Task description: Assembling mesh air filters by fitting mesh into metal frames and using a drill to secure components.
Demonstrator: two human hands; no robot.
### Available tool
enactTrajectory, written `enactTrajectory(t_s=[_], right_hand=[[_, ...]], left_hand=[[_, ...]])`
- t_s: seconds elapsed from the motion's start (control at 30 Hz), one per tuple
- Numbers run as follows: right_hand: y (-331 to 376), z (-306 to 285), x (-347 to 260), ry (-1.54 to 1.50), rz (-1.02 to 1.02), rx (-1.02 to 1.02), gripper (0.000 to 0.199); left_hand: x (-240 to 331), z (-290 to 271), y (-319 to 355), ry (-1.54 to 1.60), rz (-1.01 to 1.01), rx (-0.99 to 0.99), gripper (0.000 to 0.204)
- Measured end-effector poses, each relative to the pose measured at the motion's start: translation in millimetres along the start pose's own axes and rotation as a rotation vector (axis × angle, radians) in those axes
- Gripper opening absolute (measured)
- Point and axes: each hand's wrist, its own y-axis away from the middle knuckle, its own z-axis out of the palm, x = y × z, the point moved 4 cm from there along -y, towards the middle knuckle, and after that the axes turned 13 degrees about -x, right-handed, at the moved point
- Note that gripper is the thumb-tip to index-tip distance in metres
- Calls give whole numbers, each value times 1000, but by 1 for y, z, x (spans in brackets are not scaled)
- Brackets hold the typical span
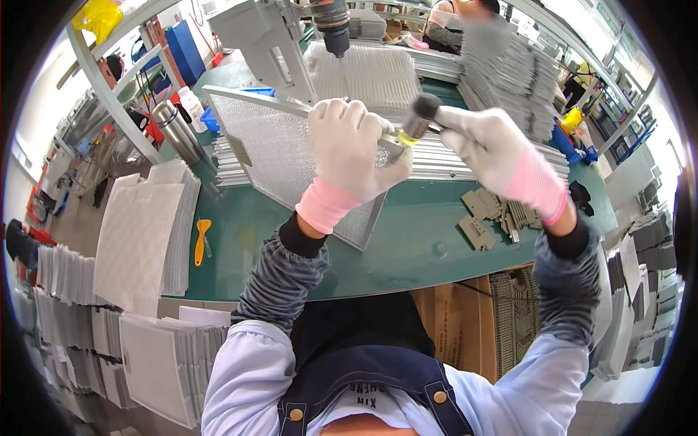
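Observation:
My left hand (345, 149), in a white glove with a pink cuff, is closed over the upper right corner of a mesh filter panel (265, 142) with a thin grey frame. The panel is tilted up off the green table. My right hand (491, 149), gloved alike and slightly blurred, grips a small mallet (419, 120) with a dark head and a yellow-green face. That face points down at the panel's corner, close to my left thumb. Whether it touches the frame, I cannot tell. Most of the mallet's handle is hidden by my fingers.
On the green table (291, 272) lie an orange scraper (201, 243), a mesh sheet stack (142, 232) and grey plastic pieces (481, 218). A press-like machine (265, 47) stands beyond the panel. A steel thermos (177, 131) is at left, tall panel stacks (505, 80) at back right.

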Motion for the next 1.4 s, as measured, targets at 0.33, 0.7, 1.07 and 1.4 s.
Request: enactTrajectory(t_s=[0.33, 0.7, 1.07, 1.4], right_hand=[[53, 274, 213, 259, 660, 131, 21], [-123, -93, -23, -394, -331, 604, 58], [-145, -137, -32, 320, -256, 837, 24], [-67, -131, -98, -578, -295, 783, 16]], left_hand=[[4, -24, 13, 75, -39, -26, 30], [0, -34, 19, 28, -74, 9, 31], [20, -19, 6, 119, -2, 39, 29], [5, -24, 9, 58, -21, 68, 29]])
